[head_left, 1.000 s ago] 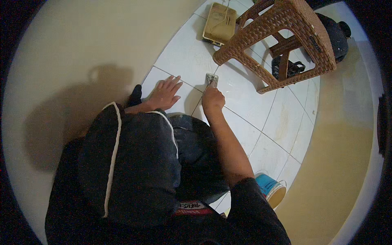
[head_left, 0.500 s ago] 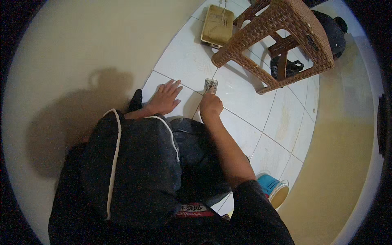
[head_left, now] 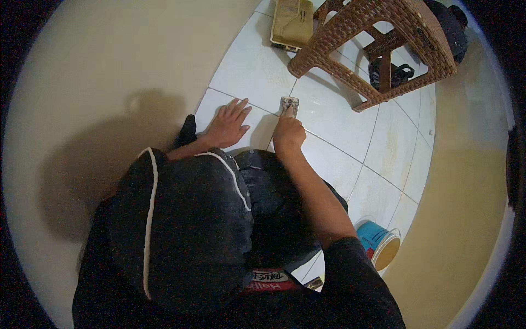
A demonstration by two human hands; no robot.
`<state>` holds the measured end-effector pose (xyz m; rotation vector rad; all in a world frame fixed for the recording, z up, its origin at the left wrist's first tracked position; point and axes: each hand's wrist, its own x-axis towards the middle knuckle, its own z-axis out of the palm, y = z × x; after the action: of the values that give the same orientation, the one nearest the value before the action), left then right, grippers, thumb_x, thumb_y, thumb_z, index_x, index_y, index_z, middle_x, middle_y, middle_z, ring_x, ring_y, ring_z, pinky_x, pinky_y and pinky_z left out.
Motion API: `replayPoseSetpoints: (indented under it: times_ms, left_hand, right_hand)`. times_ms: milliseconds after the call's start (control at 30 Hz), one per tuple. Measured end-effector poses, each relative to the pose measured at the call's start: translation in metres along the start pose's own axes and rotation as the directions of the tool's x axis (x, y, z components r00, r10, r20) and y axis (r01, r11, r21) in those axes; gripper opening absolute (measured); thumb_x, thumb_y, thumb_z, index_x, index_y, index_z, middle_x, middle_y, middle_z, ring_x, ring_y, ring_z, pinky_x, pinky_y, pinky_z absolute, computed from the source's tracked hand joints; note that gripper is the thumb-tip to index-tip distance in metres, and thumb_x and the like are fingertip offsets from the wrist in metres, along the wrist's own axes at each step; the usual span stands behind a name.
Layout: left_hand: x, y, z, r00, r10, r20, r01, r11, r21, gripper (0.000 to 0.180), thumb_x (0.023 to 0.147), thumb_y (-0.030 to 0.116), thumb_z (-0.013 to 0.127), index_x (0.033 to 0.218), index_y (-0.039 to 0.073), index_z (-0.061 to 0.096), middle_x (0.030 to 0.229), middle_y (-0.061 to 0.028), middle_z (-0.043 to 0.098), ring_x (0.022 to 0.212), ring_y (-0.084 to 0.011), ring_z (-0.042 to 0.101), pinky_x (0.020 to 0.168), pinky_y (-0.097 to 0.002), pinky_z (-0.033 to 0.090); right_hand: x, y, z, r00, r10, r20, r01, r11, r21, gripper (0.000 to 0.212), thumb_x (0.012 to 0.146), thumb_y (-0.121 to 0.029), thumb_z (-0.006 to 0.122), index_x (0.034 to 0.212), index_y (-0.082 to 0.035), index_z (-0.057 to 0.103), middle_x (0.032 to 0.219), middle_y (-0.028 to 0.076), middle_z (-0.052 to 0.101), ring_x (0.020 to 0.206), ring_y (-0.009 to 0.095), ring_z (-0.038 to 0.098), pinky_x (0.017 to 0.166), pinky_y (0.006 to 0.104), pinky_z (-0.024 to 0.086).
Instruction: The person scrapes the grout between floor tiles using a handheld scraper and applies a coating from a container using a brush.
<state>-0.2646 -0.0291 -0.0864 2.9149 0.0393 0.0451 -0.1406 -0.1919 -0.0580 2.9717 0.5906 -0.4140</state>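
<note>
the right hand (head_left: 289, 133) is curling into a loose fist and pressing a small flat scraper (head_left: 289, 103) down onto the white tiled floor (head_left: 252, 71). the scraper is sticking out just beyond the fingertips, straight ahead of the hand and away from the body, so its long axis is running on from the line of the forearm. its far end is sitting right where two grout lines (head_left: 329, 141) are meeting, and the blade looks smeared with pale grey stuff, though it is too small to tell what that is. the fingers are closing around the near end of the scraper, and how tightly cannot be made out from above.

the left hand (head_left: 227, 125) is lying flat on the tile, fingers spreading wide, palm down, holding nothing. it is resting just beside the right hand, on its left, and a little nearer the body than the scraper. of the two, the right hand is the nearer one to the scraper, since it has hold of it; the left is bracing apart from it.

beyond the scraper a brown woven stool (head_left: 378, 49) is standing on the tiles, with a tan tray (head_left: 293, 22) further off to its left. a blue paint can (head_left: 378, 244) is sitting near the right elbow, well apart from both hands.
</note>
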Motion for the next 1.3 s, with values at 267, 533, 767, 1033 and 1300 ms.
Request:
replayPoseSetpoints:
  times_ms: [267,533,767,1033,1300]
  left_hand:
    - [0.017,0.023,-0.010,0.994,0.106,0.021,-0.096,0.955,-0.281,0.031,0.089,0.025,0.057,0.110,0.003,0.060,0.129,-0.0153,0.051,0.119,-0.0320,0.048,0.094,-0.0489,0.038]
    - [0.060,0.046,0.029,0.924,-0.236,0.300,0.303,-0.026,-0.953,0.032,0.099,0.030,0.045,0.097,0.000,0.058,0.075,-0.0170,0.068,0.067,-0.0313,0.065,0.066,-0.0422,0.051]
    - [0.069,0.028,0.014,0.837,-0.367,0.405,0.532,0.371,-0.761,0.040,0.092,0.027,0.052,0.117,-0.004,0.045,0.101,-0.0298,0.064,0.085,-0.0402,0.066,0.078,-0.0452,0.052]
    - [0.071,0.036,0.006,0.827,-0.465,0.317,0.560,0.618,-0.552,0.043,0.085,0.018,0.048,0.122,-0.003,0.040,0.103,-0.0333,0.061,0.100,-0.0472,0.060,0.090,-0.0547,0.046]
    - [0.055,0.004,0.010,0.840,-0.469,0.271,0.506,0.501,-0.702,0.036,0.091,0.021,0.048,0.119,0.000,0.043,0.076,-0.0200,0.064,0.048,-0.0295,0.062,0.041,-0.0388,0.052]
  right_hand:
    - [-0.026,0.021,-0.019,1.000,0.006,-0.019,-0.004,0.990,0.142,0.038,0.093,-0.017,0.044,0.130,-0.007,0.050,0.095,0.021,0.068,0.089,0.036,0.068,0.075,0.0460,0.055]
    - [-0.075,-0.010,-0.008,0.924,-0.277,-0.262,0.381,0.661,0.646,0.052,0.090,-0.021,0.057,0.134,0.003,0.041,0.110,0.026,0.059,0.110,0.043,0.056,0.096,0.0499,0.045]
    - [-0.192,0.146,-0.080,0.837,0.247,-0.488,0.212,0.677,0.705,0.027,0.095,-0.010,0.049,0.118,0.000,0.059,0.114,0.015,0.060,0.102,0.027,0.058,0.089,0.0361,0.044]
    - [-0.417,0.273,0.224,0.745,0.665,0.056,-0.579,0.602,0.550,0.049,0.091,-0.029,0.052,0.129,0.001,0.048,0.129,0.025,0.049,0.122,0.039,0.044,0.099,0.0433,0.039]
    - [-0.400,0.259,0.170,0.902,0.431,0.017,-0.324,0.651,0.686,0.054,0.092,-0.030,0.053,0.135,0.001,0.042,0.128,0.027,0.050,0.113,0.041,0.052,0.094,0.0448,0.043]
